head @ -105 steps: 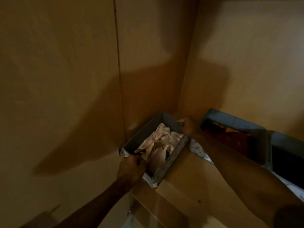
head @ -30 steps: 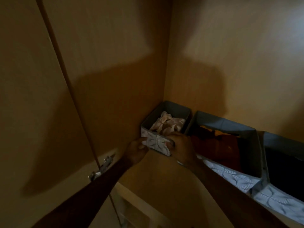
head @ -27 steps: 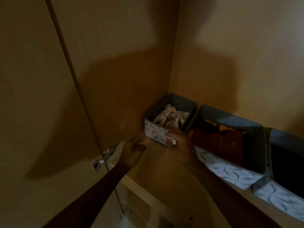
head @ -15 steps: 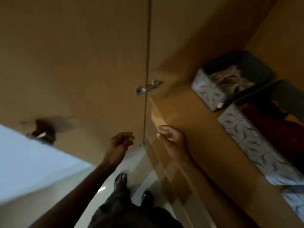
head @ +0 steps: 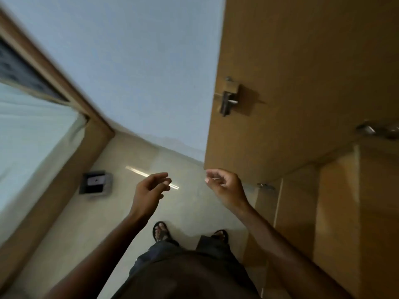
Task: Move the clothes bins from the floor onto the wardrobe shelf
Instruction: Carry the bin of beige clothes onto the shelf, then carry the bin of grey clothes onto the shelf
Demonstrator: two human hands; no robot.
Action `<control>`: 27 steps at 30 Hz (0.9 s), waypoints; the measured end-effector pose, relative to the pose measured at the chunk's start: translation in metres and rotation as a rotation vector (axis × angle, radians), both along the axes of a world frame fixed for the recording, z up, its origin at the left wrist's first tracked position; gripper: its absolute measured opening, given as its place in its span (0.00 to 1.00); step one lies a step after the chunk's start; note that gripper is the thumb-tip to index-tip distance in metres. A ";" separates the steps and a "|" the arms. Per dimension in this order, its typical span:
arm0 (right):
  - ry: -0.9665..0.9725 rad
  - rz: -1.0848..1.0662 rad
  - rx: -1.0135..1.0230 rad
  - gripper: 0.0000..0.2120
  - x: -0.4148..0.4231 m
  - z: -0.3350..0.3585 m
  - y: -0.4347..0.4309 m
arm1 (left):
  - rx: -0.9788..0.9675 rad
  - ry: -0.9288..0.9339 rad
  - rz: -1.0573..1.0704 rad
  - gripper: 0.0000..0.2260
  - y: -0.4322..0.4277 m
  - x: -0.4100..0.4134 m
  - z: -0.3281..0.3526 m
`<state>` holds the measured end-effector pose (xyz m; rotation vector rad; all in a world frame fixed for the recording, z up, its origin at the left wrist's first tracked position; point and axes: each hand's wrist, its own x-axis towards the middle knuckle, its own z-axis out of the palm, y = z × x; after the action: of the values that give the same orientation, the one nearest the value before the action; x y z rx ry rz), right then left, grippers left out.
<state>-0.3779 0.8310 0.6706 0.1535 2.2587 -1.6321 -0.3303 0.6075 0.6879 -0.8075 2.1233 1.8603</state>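
- Although the view is tilted and smeared, the pale blue-grey painted wall (head: pixel 138 67) fills the upper middle of the frame, well beyond both hands.
- Tall tan wooden wardrobe door (head: pixel 302 72) stands at the right, with the wardrobe's lighter wooden shelf edges (head: pixel 336 203) stepping down below it.
- Glossy cream tiled floor (head: pixel 103 216) runs under the person, a bright streak of light lying on it between the hands.
- Wood-framed pale panel (head: pixel 32 134) slants along the left side; blur hides what it is.
- One small open-topped dark grey box (head: pixel 96 182), which may be a clothes bin, sits on the floor against that frame, well to the left of the left hand; a pale item with a dark mark lies inside it.
- Person's dark trousers (head: pixel 172 251) and two feet in black open sandals (head: pixel 160 230) stand below the hands.
- Left hand (head: pixel 149 190) hangs in the air with fingers loosely curled, its grip released and holding nothing.
- Right hand (head: pixel 226 186) is raised near the door's lower edge, fingers bent but apart, grip released, touching nothing.
- Small metal hinge (head: pixel 228 100) sits on the door's left edge, above the right hand.
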 end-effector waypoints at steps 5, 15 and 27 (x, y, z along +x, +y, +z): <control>-0.022 0.227 0.049 0.11 0.000 -0.007 -0.101 | -0.007 -0.003 0.196 0.11 -0.086 0.048 -0.010; 0.024 0.592 0.121 0.14 0.021 0.000 -0.289 | -0.021 -0.020 0.444 0.11 -0.238 0.127 -0.016; 0.049 1.193 0.156 0.15 0.066 -0.014 -0.551 | 0.005 -0.036 1.057 0.11 -0.382 0.231 -0.018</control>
<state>-0.3116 0.2803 0.6561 -0.9990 1.8179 -0.7916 -0.0990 0.2252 0.6703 -2.2332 1.7582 2.1728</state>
